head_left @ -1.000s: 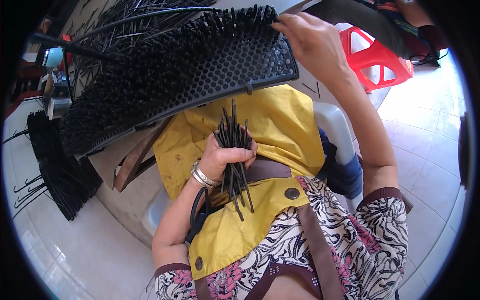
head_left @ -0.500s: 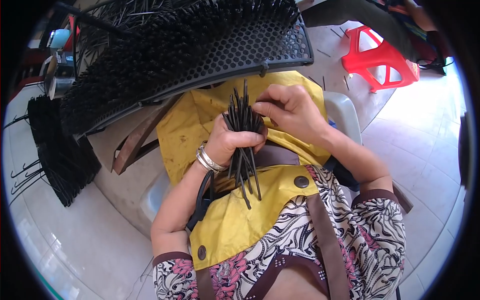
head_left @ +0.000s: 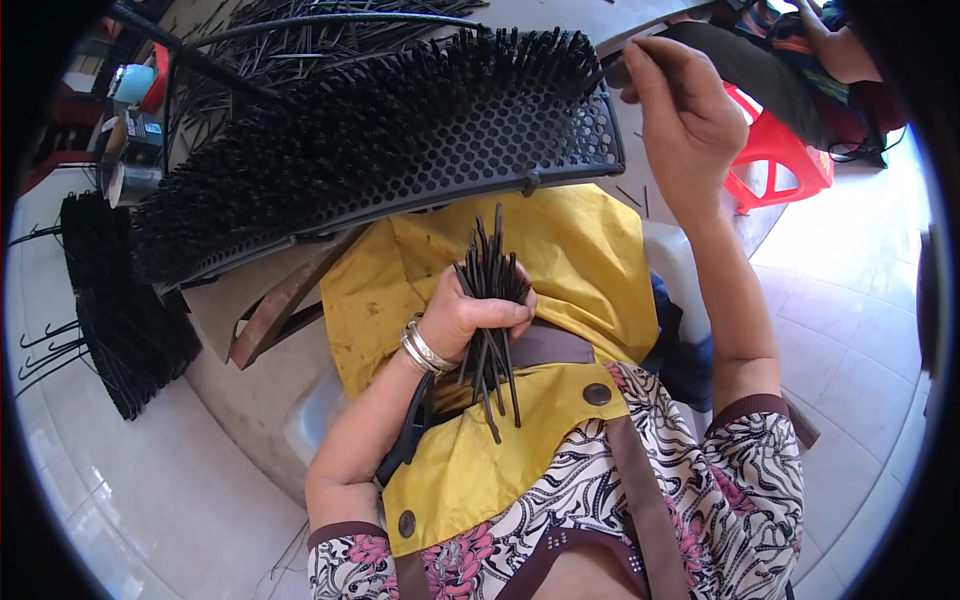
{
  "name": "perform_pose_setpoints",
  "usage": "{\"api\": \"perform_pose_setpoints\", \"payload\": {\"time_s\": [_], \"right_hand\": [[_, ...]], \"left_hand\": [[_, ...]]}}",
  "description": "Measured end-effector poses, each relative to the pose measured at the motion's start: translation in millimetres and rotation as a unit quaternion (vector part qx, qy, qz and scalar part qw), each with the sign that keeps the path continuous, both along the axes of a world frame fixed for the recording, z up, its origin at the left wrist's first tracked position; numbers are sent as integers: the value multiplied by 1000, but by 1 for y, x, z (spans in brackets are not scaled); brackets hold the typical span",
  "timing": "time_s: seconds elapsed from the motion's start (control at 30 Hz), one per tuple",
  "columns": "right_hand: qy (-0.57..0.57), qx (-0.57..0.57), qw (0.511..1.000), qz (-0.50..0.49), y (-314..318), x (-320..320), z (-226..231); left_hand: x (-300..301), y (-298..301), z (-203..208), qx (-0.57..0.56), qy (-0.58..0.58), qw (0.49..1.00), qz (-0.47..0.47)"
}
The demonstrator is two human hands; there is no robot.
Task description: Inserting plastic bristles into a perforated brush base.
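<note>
Head view: left hand (head_left: 462,318) clamped mid-length round bundle of black rods (head_left: 490,268), ends sticking out above and below fingers. Right hand (head_left: 695,115): thumb and forefinger pinched on 1 dark rod (head_left: 603,76), which points left from fingertips to corner of perforated tray (head_left: 500,140). Standing rods (head_left: 330,130) fill tray farther left of right fingers; loose rods (head_left: 330,42) lie beyond on desk (head_left: 565,12). Rods probably light, stiff, slightly slippery; bundle best gripped round middle, single rod near end.
</note>
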State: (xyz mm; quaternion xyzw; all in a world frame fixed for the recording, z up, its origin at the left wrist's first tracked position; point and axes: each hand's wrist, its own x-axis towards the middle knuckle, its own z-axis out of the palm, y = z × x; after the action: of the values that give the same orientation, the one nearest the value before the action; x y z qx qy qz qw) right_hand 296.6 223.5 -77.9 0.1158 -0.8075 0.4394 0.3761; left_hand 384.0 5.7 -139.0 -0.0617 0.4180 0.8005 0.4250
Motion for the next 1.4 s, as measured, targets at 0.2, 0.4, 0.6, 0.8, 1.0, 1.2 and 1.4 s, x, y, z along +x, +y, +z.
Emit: {"api": "perform_pose_setpoints", "payload": {"time_s": [0.2,0.4,0.6,0.8,1.0,1.2,1.4], "right_hand": [[80,129,988,-17,-14,-22,-4],[84,119,989,3,-20,-25,-6],[107,191,975,24,-27,-37,-17],[45,392,918,33,-39,-26,-18],[-103,137,977,125,-45,25,-21],[-387,-59,895,211,-50,51,-17],[-419,-91,875,224,-48,56,-17]], "left_hand": [[0,-1,1,2,-10,1000,4],[-1,-2,0,1,-26,1000,8],[-2,-1,-2,17,-31,999,8],[-1,-3,-3,36,-24,999,11],[-3,-4,2,22,-9,1000,11],[-3,-4,6,20,25,999,-33],[-2,0,10,21,48,996,-70]]}}
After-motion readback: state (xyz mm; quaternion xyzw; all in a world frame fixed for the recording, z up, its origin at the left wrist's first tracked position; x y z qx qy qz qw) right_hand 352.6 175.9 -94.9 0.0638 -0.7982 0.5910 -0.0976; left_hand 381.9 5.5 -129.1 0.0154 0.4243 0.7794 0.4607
